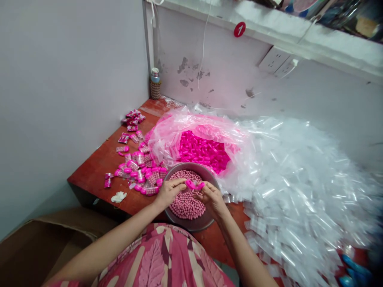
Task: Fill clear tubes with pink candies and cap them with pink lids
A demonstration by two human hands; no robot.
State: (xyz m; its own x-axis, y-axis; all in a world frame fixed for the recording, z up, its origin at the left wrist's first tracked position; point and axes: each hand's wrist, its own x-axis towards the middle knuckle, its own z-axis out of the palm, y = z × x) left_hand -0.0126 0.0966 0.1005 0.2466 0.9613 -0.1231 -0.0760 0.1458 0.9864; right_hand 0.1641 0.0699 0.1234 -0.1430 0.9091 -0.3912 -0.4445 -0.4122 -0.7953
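Observation:
Over a round grey bowl (191, 229) of small pink balls (188, 204), my two hands are close together. The fingertips of my left hand (171, 193) are closed on one end of a bright pink plastic cap (189, 184). My right hand (212, 199) pinches the other pink end, on the right. Whether this is one hinged cap or two pieces I cannot tell. Left of the bowl lies a heap of small clear containers (140, 159) with pink caps, many filled with pink balls. Behind the bowl, an open translucent bag (164, 137) holds loose pink caps (203, 151).
A large pile of clear plastic tubes (299, 187) covers the table's right side. Pink packets (133, 117) lie at the back left of the red table (98, 167). A woven-covered bottle (155, 85) stands in the corner. A cardboard box (54, 235) is at lower left.

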